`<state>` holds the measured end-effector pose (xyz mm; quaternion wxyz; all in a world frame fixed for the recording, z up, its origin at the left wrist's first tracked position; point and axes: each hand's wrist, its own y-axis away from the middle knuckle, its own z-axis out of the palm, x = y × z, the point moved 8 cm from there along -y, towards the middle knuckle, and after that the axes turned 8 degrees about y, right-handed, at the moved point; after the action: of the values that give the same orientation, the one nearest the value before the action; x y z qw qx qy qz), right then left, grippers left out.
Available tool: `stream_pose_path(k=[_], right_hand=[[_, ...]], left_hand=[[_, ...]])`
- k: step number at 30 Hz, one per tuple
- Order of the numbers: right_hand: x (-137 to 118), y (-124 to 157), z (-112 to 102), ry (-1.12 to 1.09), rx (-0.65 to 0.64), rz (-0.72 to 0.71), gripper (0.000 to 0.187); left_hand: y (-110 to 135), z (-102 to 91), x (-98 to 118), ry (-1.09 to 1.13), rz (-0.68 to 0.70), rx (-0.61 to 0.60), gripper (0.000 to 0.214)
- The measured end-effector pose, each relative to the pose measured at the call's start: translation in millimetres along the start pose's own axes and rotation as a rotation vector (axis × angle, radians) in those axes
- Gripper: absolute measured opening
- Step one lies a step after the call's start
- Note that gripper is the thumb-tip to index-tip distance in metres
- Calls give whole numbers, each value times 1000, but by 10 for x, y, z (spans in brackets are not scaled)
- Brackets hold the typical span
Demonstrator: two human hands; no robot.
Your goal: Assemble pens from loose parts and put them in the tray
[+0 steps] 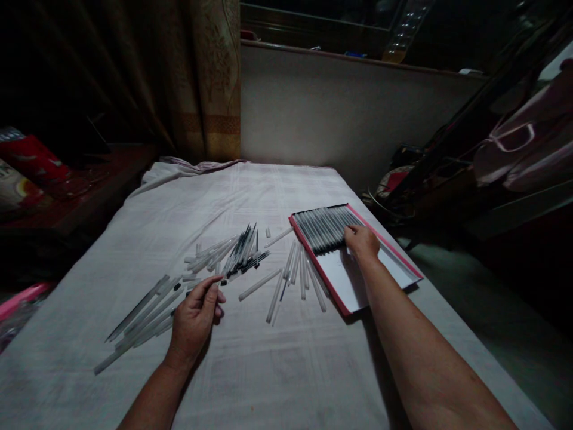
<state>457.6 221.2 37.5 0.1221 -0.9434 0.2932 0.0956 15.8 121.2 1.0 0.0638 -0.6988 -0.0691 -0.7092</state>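
My right hand (pixel 362 242) is closed over the right-hand part of a row of clear pens with dark ends (pixel 322 227). Its fingertips pinch a pen there, though most of the grip is hidden. The row lies in a shallow white box with red edges (pixel 333 286). My left hand (pixel 199 307) hovers low over the cloth, thumb and forefinger close together; whatever they hold is hidden. Just beyond it lie dark-tipped pen refills (pixel 244 248) and small black caps (pixel 224 283). Clear pen barrels (pixel 295 269) are strewn between the hand and the box.
More long clear tubes (pixel 143 319) lie left of my left hand. A pale checked cloth (pixel 268 382) covers the table. Behind it are a wall (pixel 313 107) and a curtain (pixel 215 77). A dark red side table (pixel 120 173) stands at the left.
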Motion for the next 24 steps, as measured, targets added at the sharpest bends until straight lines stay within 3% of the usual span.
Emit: stream_pose_path(k=[3,6,8,10,12,14,16,20,24], right_hand=[[-169,121,-209,-100,98,-96,38],[-544,512,-365,-326,170,-299,32],[-916,960,-341,-478,87,-512,28],[-1300,1501,-215,-539,-86,-735,22],[-1539,1947,-59,-465,-195,-832,19],[-1651,2220,72,-352,-248,-874,17],[-1660,2314,133,-281,-259,-881,16],[-1581,2259,111,-215,-241,-888,17],[-1602,2247,98,-123,-239,-916,18]], left_hand=[[-24,-41,9,111,-17,44,48],[-74,-89,-11,272,-42,105,49],[-111,-114,-7,385,-47,137,51],[-137,-142,25,459,-46,154,52],[-135,-210,86,478,-23,181,50],[-101,-297,142,417,-9,195,47],[-51,-306,126,265,-76,98,48],[105,-170,-56,-105,-245,-262,45],[77,-182,55,-242,-69,-230,34]])
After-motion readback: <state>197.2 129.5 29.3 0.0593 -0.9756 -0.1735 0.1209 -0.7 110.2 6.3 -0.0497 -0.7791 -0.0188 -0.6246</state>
